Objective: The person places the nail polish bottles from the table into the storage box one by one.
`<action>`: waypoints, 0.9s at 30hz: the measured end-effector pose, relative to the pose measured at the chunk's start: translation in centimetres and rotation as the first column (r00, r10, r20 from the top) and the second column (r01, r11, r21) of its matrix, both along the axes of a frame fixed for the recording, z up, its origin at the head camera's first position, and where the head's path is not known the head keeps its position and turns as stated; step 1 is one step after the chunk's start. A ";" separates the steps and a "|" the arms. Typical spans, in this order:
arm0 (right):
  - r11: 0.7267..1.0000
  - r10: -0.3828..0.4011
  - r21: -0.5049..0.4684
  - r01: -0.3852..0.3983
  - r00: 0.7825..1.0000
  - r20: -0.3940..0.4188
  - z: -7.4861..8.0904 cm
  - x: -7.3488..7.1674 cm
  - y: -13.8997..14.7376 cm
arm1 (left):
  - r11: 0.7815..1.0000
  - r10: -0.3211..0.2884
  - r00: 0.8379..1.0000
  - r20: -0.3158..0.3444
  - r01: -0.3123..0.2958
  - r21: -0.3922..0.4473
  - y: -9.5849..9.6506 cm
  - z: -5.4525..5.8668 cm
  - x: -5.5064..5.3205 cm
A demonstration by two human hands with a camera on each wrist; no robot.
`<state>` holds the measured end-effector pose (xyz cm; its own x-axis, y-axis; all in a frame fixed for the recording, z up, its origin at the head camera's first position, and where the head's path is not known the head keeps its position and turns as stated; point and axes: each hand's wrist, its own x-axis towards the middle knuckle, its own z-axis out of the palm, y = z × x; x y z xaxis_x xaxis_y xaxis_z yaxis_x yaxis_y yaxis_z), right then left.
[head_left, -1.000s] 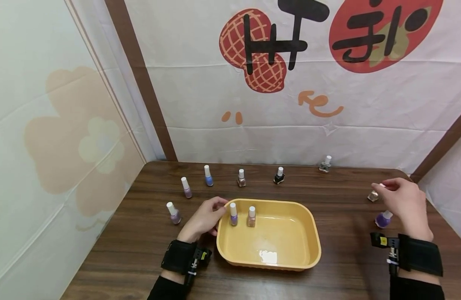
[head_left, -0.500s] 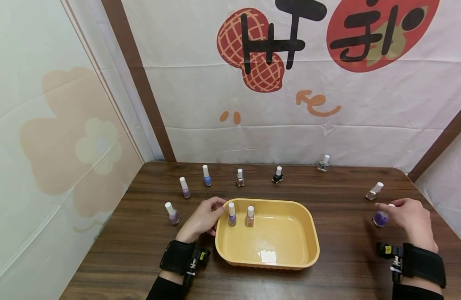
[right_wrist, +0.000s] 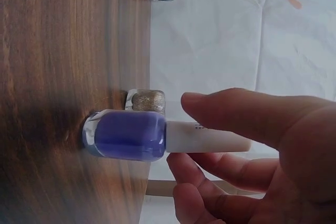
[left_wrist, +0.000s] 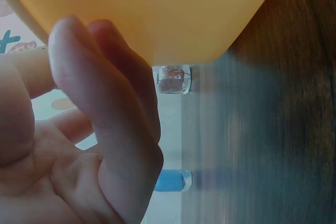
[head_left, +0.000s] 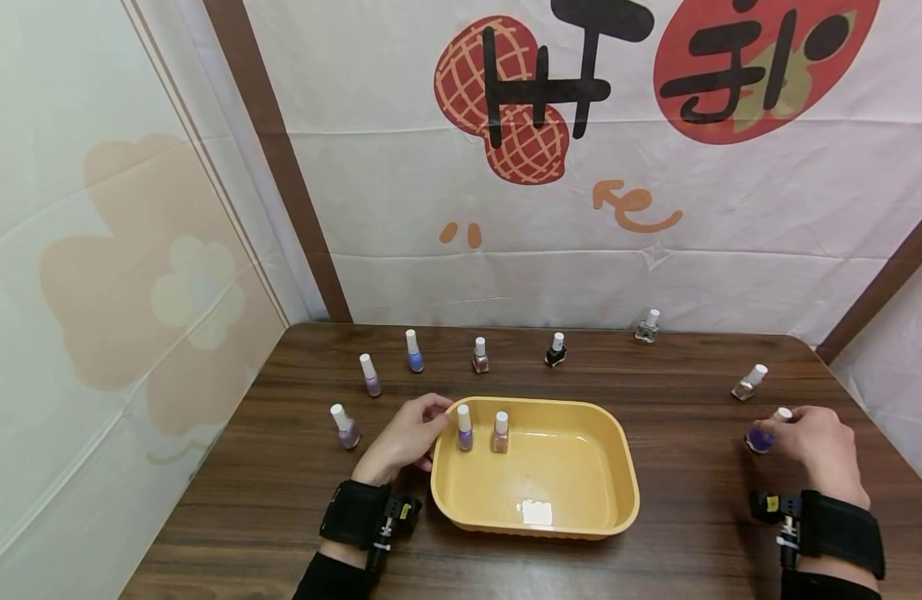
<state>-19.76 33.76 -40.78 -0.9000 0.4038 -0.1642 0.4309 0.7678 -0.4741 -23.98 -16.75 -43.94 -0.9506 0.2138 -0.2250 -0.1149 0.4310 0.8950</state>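
Note:
My left hand [head_left: 408, 433] holds the left rim of a yellow plastic tray [head_left: 536, 531], fingers against its outer wall [left_wrist: 173, 14]. A lilac nail polish bottle [head_left: 464, 433] and a pinkish one [head_left: 501, 435] stand inside the tray at its back left. At the table's right, my right hand [head_left: 817, 446] has thumb and fingers around the white cap of a purple nail polish bottle [right_wrist: 131, 136]. That bottle stands upright on the tabletop. Behind it in the right wrist view is a glittery gold nail polish bottle [right_wrist: 149, 102].
Several more nail polish bottles form an arc on the brown wooden table [head_left: 281, 517]: mauve [head_left: 346, 433], lilac [head_left: 371, 380], blue [head_left: 414, 358], brownish [head_left: 480, 361], black [head_left: 555, 354], clear glittery [head_left: 646, 329] and gold [head_left: 746, 386]. A printed cloth [head_left: 401, 292] hangs behind the table.
My right hand has moved from beside the gold bottle toward me to the purple bottle, leaving the gold one standing. My left hand stays on the tray.

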 end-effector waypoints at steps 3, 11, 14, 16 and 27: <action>1.000 0.008 -0.008 -0.008 1.000 0.013 -0.1 -0.1 0.1 | 1.000 0.000 1.000 0.001 0.000 0.000 0.0 0.0 0.0; 0.999 0.034 0.030 -0.034 0.999 -0.014 -0.7 -0.1 0.2 | 1.000 -0.005 1.000 -0.003 0.005 0.001 0.0 0.0 0.0; 0.999 0.031 0.024 -0.031 1.000 -0.005 -0.7 -0.1 0.1 | 1.000 -0.006 1.000 -0.003 0.006 0.005 0.0 0.0 0.0; 0.999 0.028 0.022 -0.028 1.000 -0.005 -0.7 -0.1 0.1 | 1.000 -0.006 1.000 -0.003 0.006 0.008 0.0 0.1 0.1; 1.000 0.005 0.029 -0.005 1.000 -0.004 -0.8 -0.2 -0.1 | 1.000 0.003 1.000 -0.002 -0.003 -0.008 0.0 0.0 0.0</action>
<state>-19.96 33.62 -41.61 -0.9027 0.4038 -0.1483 0.4250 0.7836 -0.4532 -23.99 -16.71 -43.91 -0.9517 0.2095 -0.2245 -0.1141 0.4375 0.8920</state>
